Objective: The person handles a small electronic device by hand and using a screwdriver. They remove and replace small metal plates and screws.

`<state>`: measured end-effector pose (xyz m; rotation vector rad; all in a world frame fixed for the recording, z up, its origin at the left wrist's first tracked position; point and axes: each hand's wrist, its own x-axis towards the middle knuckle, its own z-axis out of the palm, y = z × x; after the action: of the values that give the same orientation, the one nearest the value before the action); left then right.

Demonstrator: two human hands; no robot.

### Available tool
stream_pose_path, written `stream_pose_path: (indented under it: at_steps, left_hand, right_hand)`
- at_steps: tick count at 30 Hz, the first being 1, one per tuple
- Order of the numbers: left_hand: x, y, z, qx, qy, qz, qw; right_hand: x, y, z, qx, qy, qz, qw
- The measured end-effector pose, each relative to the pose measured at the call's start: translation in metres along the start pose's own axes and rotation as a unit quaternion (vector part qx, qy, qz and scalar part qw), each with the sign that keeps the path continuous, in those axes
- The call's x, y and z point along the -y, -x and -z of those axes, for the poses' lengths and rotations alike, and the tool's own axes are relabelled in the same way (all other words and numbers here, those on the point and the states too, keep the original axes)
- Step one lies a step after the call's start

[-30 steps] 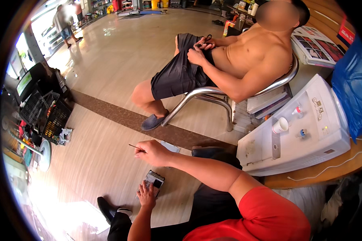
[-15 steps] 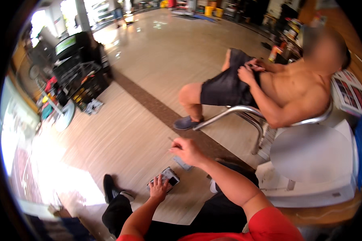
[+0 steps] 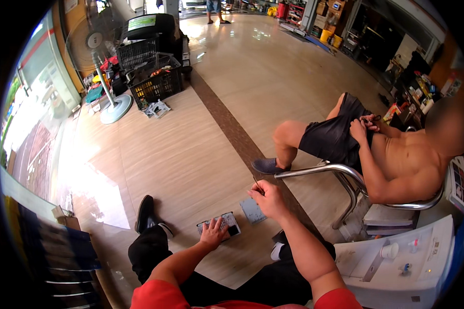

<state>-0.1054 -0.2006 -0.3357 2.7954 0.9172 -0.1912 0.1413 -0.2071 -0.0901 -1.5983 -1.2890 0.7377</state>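
Pinch at the right, spread palm at the left: box to the left of the rod

By the right hand (image 3: 268, 199) a thin rod (image 3: 256, 181) is pinched between thumb and forefinger, the other fingers curled in; its tip is pointed up and away from the body. By the left hand (image 3: 214, 234) nothing is gripped — the fingers are fanned out and laid over a flat rectangular box (image 3: 233, 229), pale with a dark patch at its right end.

The box is set on the floor (image 3: 180, 149), between the person's feet. Seen from the right hand, it lies to the left and closer to the body. Its long axis is run roughly side to side, with the right end angled slightly away from the person. The left hand is the nearer one, being already rested on it; the right hand is held clear of it.

Just beside the box, on its right and a little farther out, a grey-blue plate (image 3: 251, 209) is laid flat. Its right edge is partly hidden by the right hand — whether any contact is made there cannot be told. Beyond, a metal chair (image 3: 314, 170) is occupied by a seated person (image 3: 402, 154).
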Motion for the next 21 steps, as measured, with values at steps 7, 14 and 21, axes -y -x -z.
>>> stream_pose_path:
  at_steps: [7,14,21]
  left_hand:
    - [-0.004,0.001,0.009,0.010,-0.026,0.009,1.000]
    - [-0.049,-0.001,0.097,0.168,0.054,-0.063,0.982]
    - [-0.074,0.027,0.173,0.051,0.195,-0.148,0.968]
  right_hand:
    - [-0.004,-0.005,-0.008,0.015,-0.025,0.003,1.000]
    - [-0.012,-0.004,-0.011,0.020,-0.054,-0.040,0.998]
    - [-0.007,-0.004,-0.020,0.030,-0.092,-0.016,0.995]
